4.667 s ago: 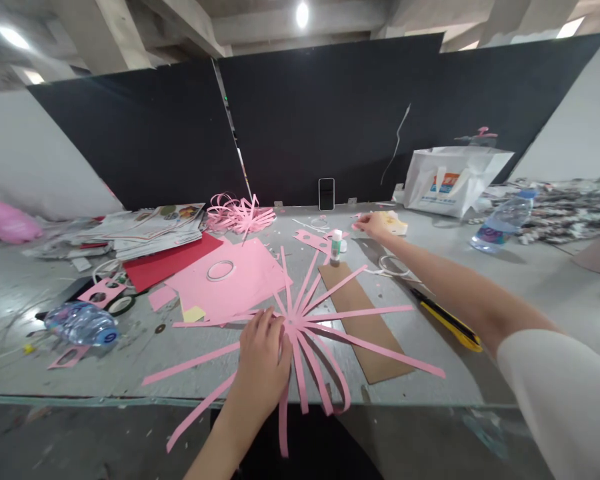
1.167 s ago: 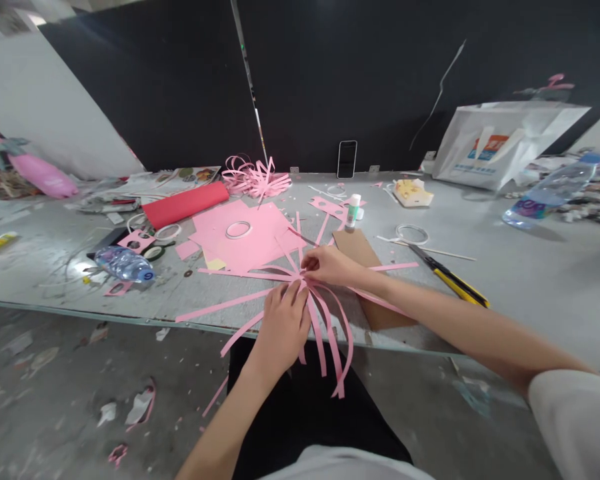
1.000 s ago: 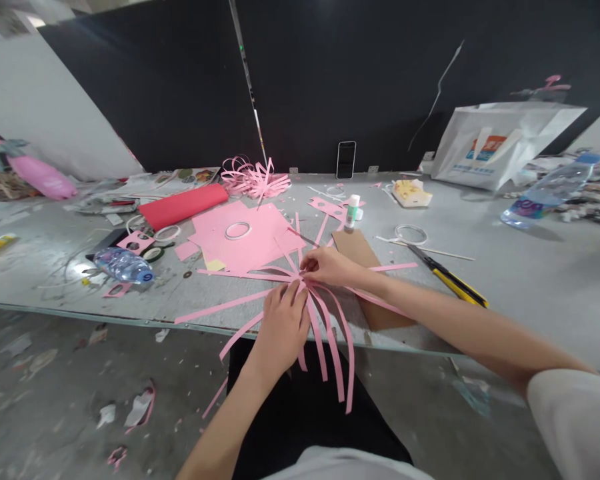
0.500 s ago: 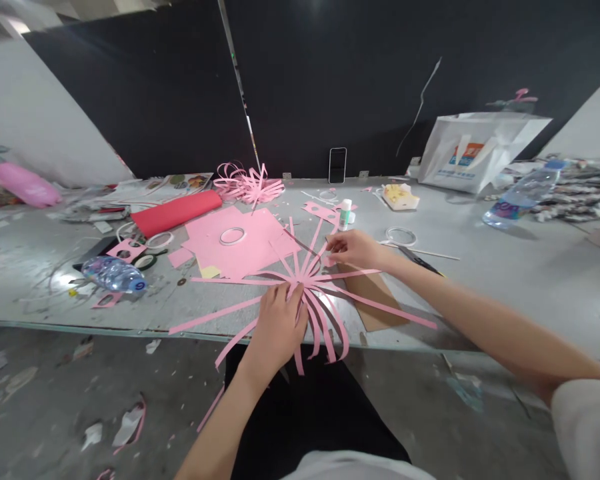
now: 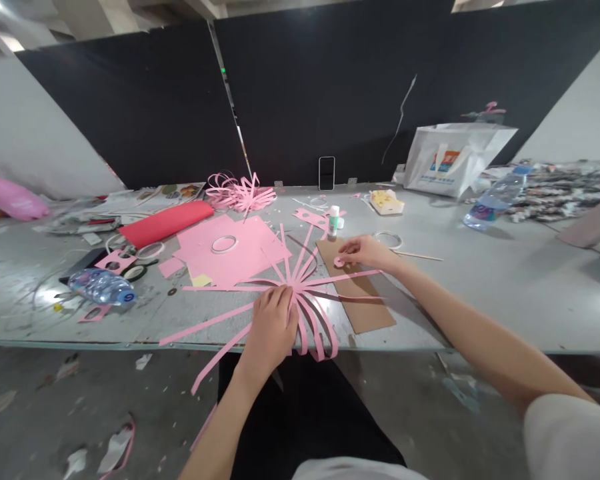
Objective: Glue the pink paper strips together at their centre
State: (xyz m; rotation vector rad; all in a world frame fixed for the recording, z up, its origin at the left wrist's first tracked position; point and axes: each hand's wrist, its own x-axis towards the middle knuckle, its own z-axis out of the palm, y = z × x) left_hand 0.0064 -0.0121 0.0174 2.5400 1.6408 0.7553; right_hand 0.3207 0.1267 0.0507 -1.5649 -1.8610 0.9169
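Nearest, scraps of paper (image 5: 115,450) are scattered on the floor (image 5: 180,440) below the edge of the bench (image 5: 430,310). The left hand (image 5: 273,320) is laid palm down on the starburst of pink strips (image 5: 307,283), near the bench's front edge; its fingers are curved just beside the point where the strips meet, and whether anything is gripped beneath them cannot be told. Some strips are bent over the edge, while others are spread across the bench.

To the right, a small pink disc (image 5: 339,262) is pinched at the fingertips of the right hand (image 5: 367,253), its fingers drawn together above a brown cardboard strip (image 5: 363,307). The cardboard is crossed by two of the pink strips. At the left, a plastic bottle (image 5: 100,287) is laid on its side.

Beyond the starburst, pink sheets (image 5: 245,257) are overlapped, with a white ring (image 5: 225,244) resting on them. A glue stick (image 5: 333,221) is stood upright just past the cardboard, and a curled red sheet (image 5: 167,223) is placed left of the pink sheets.

Farther back, a tangle of pink strips (image 5: 243,193), a phone (image 5: 327,173) propped against a black panel (image 5: 300,100), a yellow-and-white block (image 5: 387,202) and a white bag (image 5: 455,160) are seen from left to right.
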